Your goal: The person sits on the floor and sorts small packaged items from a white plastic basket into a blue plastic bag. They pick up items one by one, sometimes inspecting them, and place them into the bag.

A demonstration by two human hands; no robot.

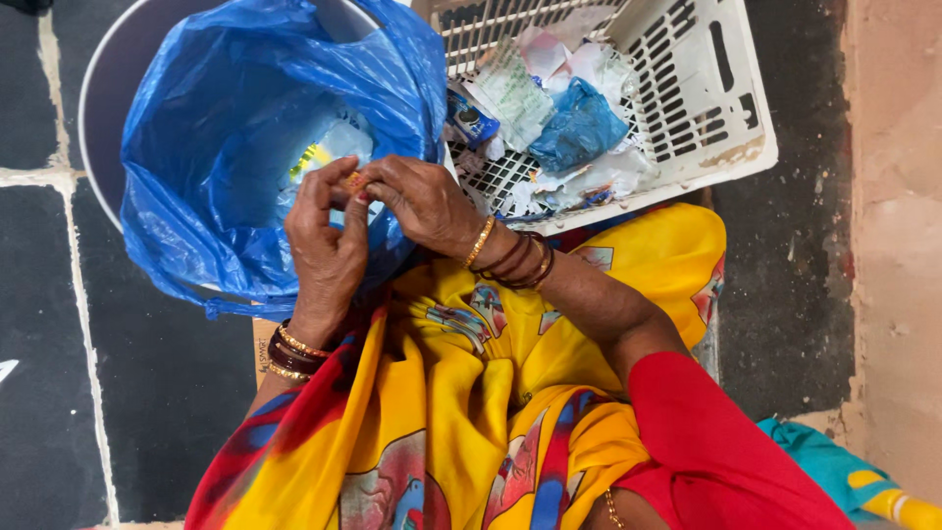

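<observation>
Left hand: left hand sits at about 9 o'clock from centre, wrist low, fingers pointing up toward 12. Thumb and fingertips are drawn together on one end of a small orange item.

Right hand: right hand comes in from 4 o'clock, forearm crossing the lap. Its fingers are curled in and pinched on the other end of the same item, so the two hands meet fingertip to fingertip.

Held item: tiny, orange-yellow, mostly hidden by the fingers; its kind cannot be told. It is held above the near edge of the bag's mouth, just left of centre and toward 12 o'clock.

Bag: blue plastic bag lines a round pale bin at 10 to 11 o'clock. Pale and yellow-green scraps lie inside it, directly beyond the fingertips.

Basket: white slatted basket at 1 o'clock, just beside the bag. It holds crumpled paper, clear wrappers and a crumpled blue wrapper.

Wrists: bangles in gold and dark brown on the right wrist; a like set on the left.

Clothing: yellow patterned cloth covers the lap from 5 to 7 o'clock; a red sleeve at 5 o'clock.

Floor: dark floor tiles with pale joints at 8 o'clock.
</observation>
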